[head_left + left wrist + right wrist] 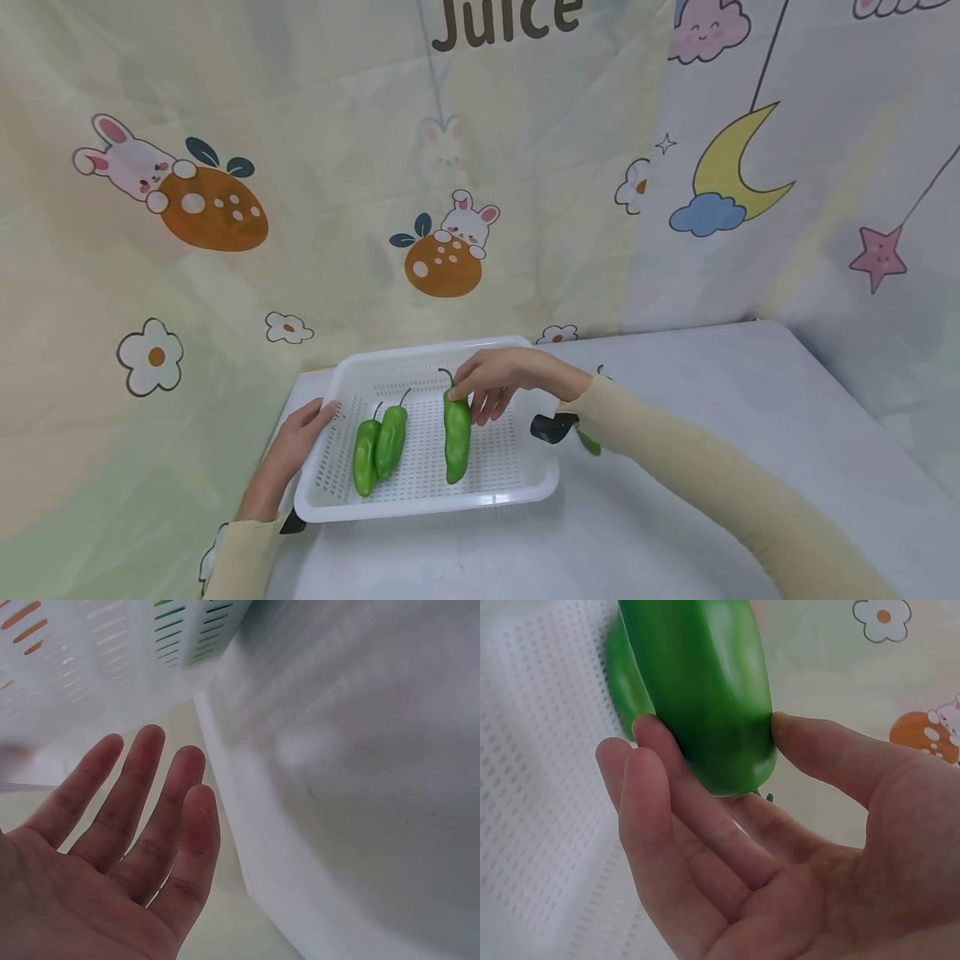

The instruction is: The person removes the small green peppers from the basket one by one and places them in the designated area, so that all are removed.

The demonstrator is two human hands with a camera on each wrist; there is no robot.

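My right hand (pixel 497 377) pinches a green chili pepper (pixel 457 437) by its stem end, above the inside of a white plastic basket (pixel 427 502). In the right wrist view the thumb and fingers hold the pepper (pixel 712 690) from opposite sides. Two more green peppers (pixel 390 442) lie side by side in the basket's left half. My left hand (pixel 298 433) is at the basket's left rim. The left wrist view shows its fingers (pixel 142 795) fairly straight, beside the basket's slotted outer wall (pixel 105 667); whether they touch it I cannot tell.
On the white table (pixel 712 400), right of the basket, lies another green pepper (pixel 590 443), mostly hidden behind my right forearm. A printed curtain (pixel 337 250) hangs close behind the basket and along the sides.
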